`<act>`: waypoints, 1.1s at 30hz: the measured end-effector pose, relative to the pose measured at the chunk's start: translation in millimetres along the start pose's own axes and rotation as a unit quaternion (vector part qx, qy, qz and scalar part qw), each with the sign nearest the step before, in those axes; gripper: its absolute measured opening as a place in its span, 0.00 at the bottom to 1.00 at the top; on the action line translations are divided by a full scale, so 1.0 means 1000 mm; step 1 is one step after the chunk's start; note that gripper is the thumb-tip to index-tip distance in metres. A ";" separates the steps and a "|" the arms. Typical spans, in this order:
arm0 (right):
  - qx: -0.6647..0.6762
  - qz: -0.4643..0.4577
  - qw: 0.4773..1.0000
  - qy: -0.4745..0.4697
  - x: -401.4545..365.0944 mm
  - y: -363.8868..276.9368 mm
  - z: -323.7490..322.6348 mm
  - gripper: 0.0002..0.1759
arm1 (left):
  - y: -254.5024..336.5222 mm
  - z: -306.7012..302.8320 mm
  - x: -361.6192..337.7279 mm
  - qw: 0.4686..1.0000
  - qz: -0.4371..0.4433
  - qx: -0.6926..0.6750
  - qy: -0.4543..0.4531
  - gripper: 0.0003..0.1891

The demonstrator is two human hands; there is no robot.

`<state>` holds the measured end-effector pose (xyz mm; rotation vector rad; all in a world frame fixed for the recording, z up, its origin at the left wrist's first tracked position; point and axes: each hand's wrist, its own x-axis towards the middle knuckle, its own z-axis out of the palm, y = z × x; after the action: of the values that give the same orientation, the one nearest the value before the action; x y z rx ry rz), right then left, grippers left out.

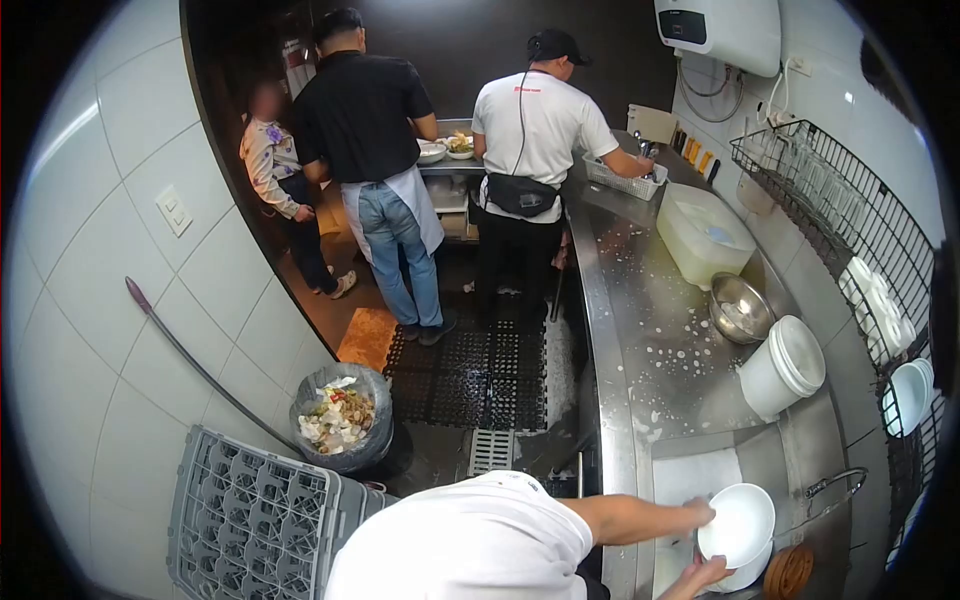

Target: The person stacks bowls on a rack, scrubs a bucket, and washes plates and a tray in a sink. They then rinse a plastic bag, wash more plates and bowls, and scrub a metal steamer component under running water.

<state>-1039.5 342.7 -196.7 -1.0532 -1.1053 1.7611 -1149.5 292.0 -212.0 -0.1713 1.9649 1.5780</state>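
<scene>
Over the sink basin [690, 470], a white bowl [738, 525] is tilted with its inside facing up. My right hand [708, 573] grips its lower rim, thumb over the edge. At the bowl's left side is my left hand [697, 514], fingers closed at the rim; their tips are small and slightly blurred. Another white dish [745, 572] lies partly hidden beneath the bowl. Beside it are brown round pieces [790, 570], cut off in part by the bowl. A curved metal tap [840, 482] reaches in from the right.
Along the wet steel counter [650, 350] stand a white bucket [780, 370], a metal bowl [740, 308] and a plastic tub [705, 235]. Wire racks [850, 190] hang at right. A waste bin [342, 415] and grey crates [255, 510] stand left. Several people work behind.
</scene>
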 end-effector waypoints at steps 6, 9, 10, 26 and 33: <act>-0.006 -0.021 0.991 -0.133 0.026 -0.011 -0.029 0.41 | 0.009 -0.034 0.034 0.979 0.087 0.144 -0.117 0.25; 0.059 -0.032 0.989 -0.135 0.021 -0.021 0.011 0.41 | 0.013 0.002 0.003 0.999 0.021 0.002 0.038 0.23; -0.005 -0.114 0.992 -0.055 0.035 0.006 0.020 0.40 | -0.003 0.027 0.004 0.991 -0.032 -0.131 0.023 0.21; -0.024 -0.087 0.995 0.038 0.049 -0.004 0.018 0.29 | 0.051 -0.024 0.023 0.986 0.129 0.106 0.022 0.28; 0.014 0.106 0.990 -0.090 0.048 0.013 -0.022 0.27 | 0.076 -0.066 -0.031 0.948 0.226 0.100 -0.200 0.45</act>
<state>-1038.4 388.7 -226.2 -1.0410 -1.1074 2.0684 -1183.3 244.6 -124.4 0.6760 1.8959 1.5121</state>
